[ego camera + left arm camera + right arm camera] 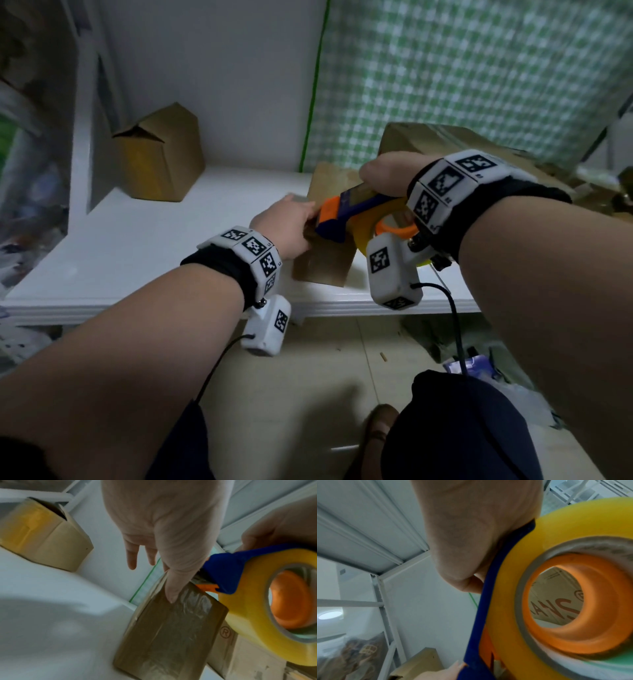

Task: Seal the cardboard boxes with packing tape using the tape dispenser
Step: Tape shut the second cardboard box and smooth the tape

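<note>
So around the work spot there's a second cardboard box (161, 154) sitting well back on the left of the white shelf (144, 240), flaps up and not closed, and a bigger printed carton (455, 144) on the right, right up against the green checked curtain (479, 68). Down on the tiled floor (308, 370) under the shelf there's some loose clutter, too blurry to name. The right forearm and its wrist camera cover a good chunk of the small box from the head view. The small flat brown box (171, 628) lies near the front edge of the shelf, just beside the big carton, and its top is already covered in shiny, wrinkly clear tape. The left hand (287, 226) has straight fingers, with one fingertip pressing down on the taped top near the far edge. The right hand (387, 174) is wrapped around the blue and orange tape dispenser (346, 216), whose front end sits at the box's far end, with the yellowish tape roll (274, 601) hanging off to the right.
</note>
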The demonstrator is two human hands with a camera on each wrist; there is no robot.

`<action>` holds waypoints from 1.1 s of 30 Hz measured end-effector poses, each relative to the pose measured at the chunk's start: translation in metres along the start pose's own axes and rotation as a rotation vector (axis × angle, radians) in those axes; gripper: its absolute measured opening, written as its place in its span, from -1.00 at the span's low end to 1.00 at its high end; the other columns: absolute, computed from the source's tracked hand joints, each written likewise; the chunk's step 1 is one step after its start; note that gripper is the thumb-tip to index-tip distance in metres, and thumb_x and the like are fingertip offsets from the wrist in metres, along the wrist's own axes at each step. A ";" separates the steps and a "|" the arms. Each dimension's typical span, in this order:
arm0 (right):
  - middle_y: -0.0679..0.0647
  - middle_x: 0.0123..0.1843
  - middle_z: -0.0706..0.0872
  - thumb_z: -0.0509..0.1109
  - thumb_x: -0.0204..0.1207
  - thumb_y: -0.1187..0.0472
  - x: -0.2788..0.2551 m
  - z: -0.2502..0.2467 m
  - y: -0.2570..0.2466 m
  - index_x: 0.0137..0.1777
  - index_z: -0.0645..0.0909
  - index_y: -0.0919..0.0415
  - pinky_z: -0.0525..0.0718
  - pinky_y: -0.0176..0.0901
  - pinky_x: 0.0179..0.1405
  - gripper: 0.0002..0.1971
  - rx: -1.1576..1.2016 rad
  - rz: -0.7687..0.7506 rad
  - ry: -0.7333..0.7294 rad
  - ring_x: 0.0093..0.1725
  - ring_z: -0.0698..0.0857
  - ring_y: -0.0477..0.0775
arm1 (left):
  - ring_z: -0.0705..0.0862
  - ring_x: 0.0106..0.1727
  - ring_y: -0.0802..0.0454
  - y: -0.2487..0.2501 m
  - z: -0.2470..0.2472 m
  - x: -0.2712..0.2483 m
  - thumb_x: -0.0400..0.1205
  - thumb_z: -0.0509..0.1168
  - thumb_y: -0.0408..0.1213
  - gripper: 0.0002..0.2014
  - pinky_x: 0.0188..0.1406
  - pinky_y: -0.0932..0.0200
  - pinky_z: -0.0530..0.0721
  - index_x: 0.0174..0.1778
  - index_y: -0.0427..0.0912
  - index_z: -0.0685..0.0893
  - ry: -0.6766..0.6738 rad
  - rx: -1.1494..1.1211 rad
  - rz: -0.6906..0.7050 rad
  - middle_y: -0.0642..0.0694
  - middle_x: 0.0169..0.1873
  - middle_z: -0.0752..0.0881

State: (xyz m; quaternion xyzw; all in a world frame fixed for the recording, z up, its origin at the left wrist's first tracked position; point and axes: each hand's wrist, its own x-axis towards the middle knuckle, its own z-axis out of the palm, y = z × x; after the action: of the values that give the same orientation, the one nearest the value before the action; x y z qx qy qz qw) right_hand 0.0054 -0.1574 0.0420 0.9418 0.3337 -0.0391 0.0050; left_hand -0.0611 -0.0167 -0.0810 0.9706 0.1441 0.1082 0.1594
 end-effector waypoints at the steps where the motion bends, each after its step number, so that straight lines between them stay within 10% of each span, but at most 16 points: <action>1: 0.33 0.42 0.51 0.02 0.73 0.26 0.001 -0.001 0.000 0.37 0.49 0.38 0.40 -0.33 -0.25 -0.65 0.000 -0.013 -0.011 0.11 0.46 0.17 | 0.29 0.57 -0.11 -0.002 -0.001 0.001 0.45 0.33 -0.25 -0.52 0.36 -0.11 0.51 0.29 0.20 0.53 -0.017 0.020 -0.010 0.00 0.32 0.61; 3: 0.32 0.34 0.56 0.01 0.74 0.33 0.007 0.000 0.002 0.25 0.53 0.36 0.38 -0.38 -0.43 -0.72 0.003 0.000 -0.031 0.00 0.40 0.08 | 0.18 0.63 -0.08 -0.004 -0.003 0.004 0.49 0.32 -0.31 -0.47 0.43 -0.08 0.44 0.38 0.18 0.51 -0.033 0.067 -0.030 0.01 0.40 0.57; 9: 0.24 0.28 0.61 0.07 0.71 0.31 0.014 -0.001 0.019 0.30 0.56 0.34 0.55 -0.02 0.23 -0.70 0.208 0.081 -0.020 0.20 0.61 0.21 | 0.46 0.45 -0.24 0.000 -0.005 0.010 0.49 0.33 -0.33 -0.46 0.29 -0.07 0.54 0.42 0.06 0.48 -0.041 0.141 -0.037 -0.23 0.25 0.62; 17: -0.01 -0.26 0.55 0.41 0.46 -0.23 -0.012 -0.006 0.044 0.01 0.52 0.12 0.31 -0.23 -0.48 -0.59 0.538 0.186 -0.070 -0.36 0.47 -0.07 | 0.56 0.33 -0.28 0.003 -0.010 0.010 0.47 0.38 -0.30 -0.60 0.18 -0.10 0.59 0.24 -0.02 0.59 -0.034 0.165 -0.050 -0.27 0.13 0.67; 25: 0.14 -0.11 0.76 0.48 0.37 -0.25 -0.005 0.003 0.046 0.20 0.66 0.24 0.66 0.05 0.10 -0.40 0.853 0.199 -0.239 -0.10 0.71 0.18 | 0.60 0.17 -0.26 0.007 -0.017 0.012 0.47 0.46 -0.18 -0.67 -0.04 0.09 0.50 0.16 -0.05 0.68 -0.038 0.157 -0.024 -0.21 -0.13 0.68; 28: 0.12 -0.24 0.78 0.49 0.38 -0.23 -0.001 0.005 0.049 0.09 0.69 0.23 0.70 0.02 0.00 -0.47 0.884 0.184 -0.262 -0.20 0.73 0.16 | 0.57 -0.15 -0.14 0.010 -0.018 0.011 0.46 0.48 -0.16 -0.72 -0.24 0.17 0.35 0.07 -0.08 0.71 -0.018 0.146 -0.038 -0.04 -0.34 0.51; 33: 0.11 -0.27 0.79 0.50 0.40 -0.19 0.001 0.008 0.049 0.05 0.70 0.21 0.71 -0.07 -0.15 -0.54 0.925 0.150 -0.239 -0.29 0.74 0.11 | 0.63 -0.06 -0.22 0.014 -0.017 0.008 0.47 0.45 -0.22 -0.74 -0.22 0.18 0.39 0.05 -0.18 0.69 -0.024 0.117 -0.054 -0.22 -0.17 0.68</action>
State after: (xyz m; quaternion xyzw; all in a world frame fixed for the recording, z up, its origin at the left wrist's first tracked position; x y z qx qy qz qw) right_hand 0.0365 -0.1957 0.0329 0.8556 0.2093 -0.2910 -0.3734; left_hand -0.0549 -0.0223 -0.0593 0.9753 0.1745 0.0837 0.1069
